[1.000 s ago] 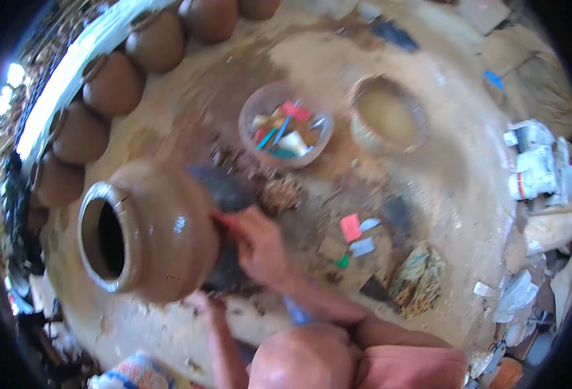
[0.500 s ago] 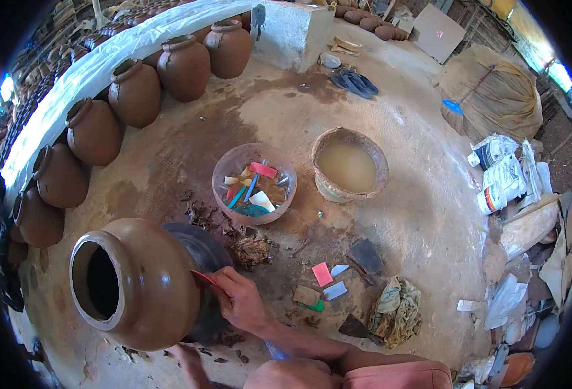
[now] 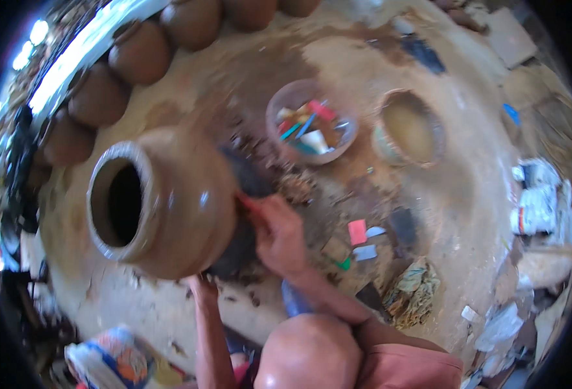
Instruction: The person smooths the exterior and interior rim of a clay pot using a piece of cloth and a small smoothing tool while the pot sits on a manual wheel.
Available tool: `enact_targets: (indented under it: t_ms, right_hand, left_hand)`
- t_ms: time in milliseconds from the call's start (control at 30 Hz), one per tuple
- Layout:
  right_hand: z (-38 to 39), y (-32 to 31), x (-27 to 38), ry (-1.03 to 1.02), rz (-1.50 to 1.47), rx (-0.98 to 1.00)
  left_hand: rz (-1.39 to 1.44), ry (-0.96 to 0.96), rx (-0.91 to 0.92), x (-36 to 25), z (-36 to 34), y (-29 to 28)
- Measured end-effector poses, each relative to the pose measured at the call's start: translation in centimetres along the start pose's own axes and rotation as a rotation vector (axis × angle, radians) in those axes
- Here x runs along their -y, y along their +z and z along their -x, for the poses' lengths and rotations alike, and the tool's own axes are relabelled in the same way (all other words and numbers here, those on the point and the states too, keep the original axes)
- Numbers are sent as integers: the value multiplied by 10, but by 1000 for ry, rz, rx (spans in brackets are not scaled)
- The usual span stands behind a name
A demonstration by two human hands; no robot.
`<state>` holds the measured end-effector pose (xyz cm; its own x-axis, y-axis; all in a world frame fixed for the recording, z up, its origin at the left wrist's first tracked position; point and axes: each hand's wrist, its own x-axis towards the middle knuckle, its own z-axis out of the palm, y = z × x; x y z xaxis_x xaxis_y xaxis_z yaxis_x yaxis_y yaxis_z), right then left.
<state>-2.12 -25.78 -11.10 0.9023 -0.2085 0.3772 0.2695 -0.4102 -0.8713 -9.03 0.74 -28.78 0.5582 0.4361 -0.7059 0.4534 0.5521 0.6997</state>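
A large brown clay pot (image 3: 189,194) lies tilted on its side, its wide dark mouth facing left. My right hand (image 3: 279,233) pinches a thin red scraper (image 3: 250,204) with its edge against the pot's right side. Behind the pot, a dark rounded support (image 3: 237,249) shows in part. From below, my left hand (image 3: 200,284) reaches up to the pot's underside; its fingers are hidden behind the clay. The whole view is somewhat blurred.
Beyond my right hand stand a clear tub (image 3: 289,146) of coloured scrapers and a bucket (image 3: 409,133) of cloudy water. Small flat pieces (image 3: 357,231) and a crumpled cloth (image 3: 413,292) lie at the right. Several clay pots (image 3: 140,52) line the far left.
The view has shifted, so the floor items sit higher and farther right. More of my left forearm shows below the pot. My right hand still holds the red scraper against the clay.
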Motion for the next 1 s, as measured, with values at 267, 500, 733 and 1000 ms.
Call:
enact_targets:
  t_ms: [267,500,733,1000]
  right_hand:
    - [5,13,16,35,-62,5]
    - [-4,9,22,25,-76,-13]
    - [-5,10,20,-25,-7,24]
    - [-15,7,19,-70,26,31]
  left_hand:
    - [56,-142,104,33,76,40]
    - [257,104,239,-41,9,2]
    - [-43,-158,-17,40,72,45]
    - [35,372,203,-44,2,-3]
